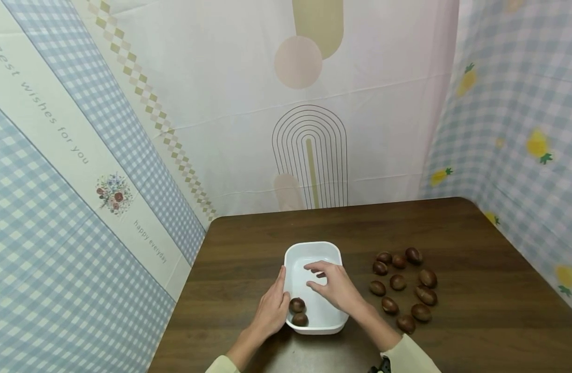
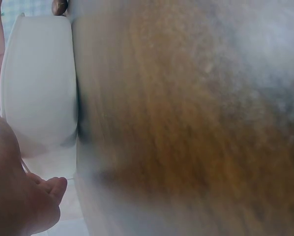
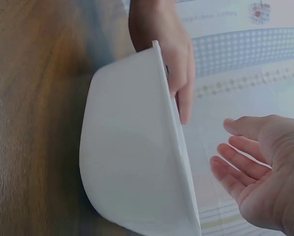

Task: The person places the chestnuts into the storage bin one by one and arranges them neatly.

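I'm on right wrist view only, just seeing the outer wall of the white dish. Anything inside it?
Observer: Yes, two brown nuts lie in the white dish.

Operator: Whereabouts?

Observer: In its near left corner, the side where the left hand is.

Operator: Any outside it?

Observer: Yes, a scatter of similar nuts lies on the table, to the right of the dish.
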### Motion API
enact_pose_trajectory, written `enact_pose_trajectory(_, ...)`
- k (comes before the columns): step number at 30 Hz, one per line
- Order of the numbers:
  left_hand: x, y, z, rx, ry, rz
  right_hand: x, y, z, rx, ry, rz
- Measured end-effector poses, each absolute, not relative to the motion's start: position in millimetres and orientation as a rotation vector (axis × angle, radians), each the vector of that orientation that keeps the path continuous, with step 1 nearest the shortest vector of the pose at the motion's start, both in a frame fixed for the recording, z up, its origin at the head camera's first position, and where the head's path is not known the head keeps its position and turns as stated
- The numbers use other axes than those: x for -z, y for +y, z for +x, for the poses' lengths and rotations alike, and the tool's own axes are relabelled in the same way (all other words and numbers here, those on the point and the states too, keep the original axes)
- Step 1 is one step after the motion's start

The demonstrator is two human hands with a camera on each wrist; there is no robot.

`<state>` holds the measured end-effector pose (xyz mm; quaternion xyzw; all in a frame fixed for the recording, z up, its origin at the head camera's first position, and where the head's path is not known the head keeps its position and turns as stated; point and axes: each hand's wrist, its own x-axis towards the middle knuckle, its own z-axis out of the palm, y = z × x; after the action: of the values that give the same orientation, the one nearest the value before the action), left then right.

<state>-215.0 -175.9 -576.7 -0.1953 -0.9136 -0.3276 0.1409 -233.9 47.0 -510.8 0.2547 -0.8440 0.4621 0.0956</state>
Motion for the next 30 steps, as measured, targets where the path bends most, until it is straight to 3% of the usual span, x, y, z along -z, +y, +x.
enact_pose_trajectory(5,588.0,-179.5,-218.6,0.954,-2.567,-0.609,511.3,60.4,-233.5,-1.391,-2.452,0.631)
enact_pose_trajectory(13,570.1,-172.4,-212.3,0.983,-2.718,-0.485,521.1,87.9,-231.1,-1.345,-2.446,0.466)
enact_pose_trajectory(30,568.6,-173.4,-212.7,0.992,-2.758,-0.448,555.7,148.9,-205.8,-1.236,-2.460,0.249)
